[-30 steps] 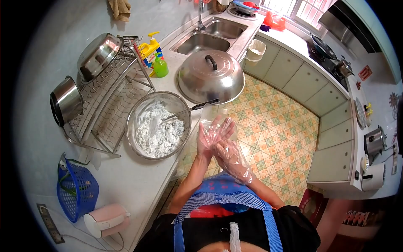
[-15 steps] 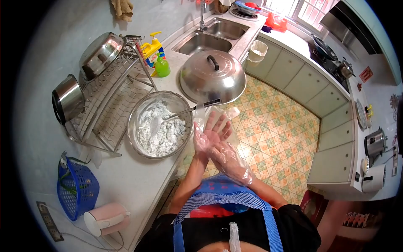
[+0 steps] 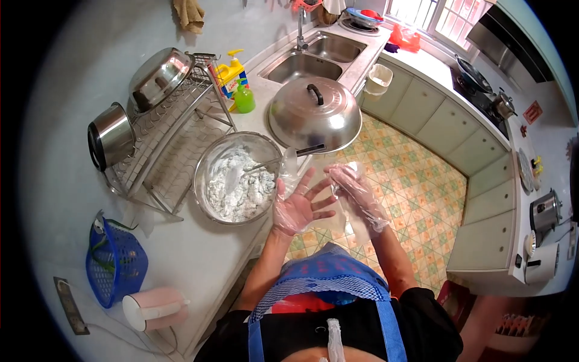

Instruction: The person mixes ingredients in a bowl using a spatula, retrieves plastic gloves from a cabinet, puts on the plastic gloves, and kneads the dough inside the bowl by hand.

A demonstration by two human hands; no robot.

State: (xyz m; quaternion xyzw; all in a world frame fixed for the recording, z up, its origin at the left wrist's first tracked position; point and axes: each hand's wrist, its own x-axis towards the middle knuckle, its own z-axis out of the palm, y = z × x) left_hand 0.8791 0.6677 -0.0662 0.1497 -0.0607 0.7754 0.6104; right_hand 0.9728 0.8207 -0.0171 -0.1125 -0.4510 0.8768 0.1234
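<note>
My left hand, palm up with its fingers spread, is inside a loose clear plastic glove just right of the steel bowl. My right hand, also in a clear plastic glove, has its fingers together, pinching the loose plastic beside the left fingertips. White floury mixture fills much of the steel bowl, and a utensil with a dark handle leans over its right rim. Behind the bowl sits a large domed metal lid with a black handle.
A wire dish rack holding metal pots stands left of the bowl. Nearer on the counter are a blue basket and a pink kettle. A green pump bottle and a double sink lie behind.
My right hand has moved off my left palm to the right and up, towards the left fingertips. My left fingers have spread wider. The whole view has shifted slightly.
</note>
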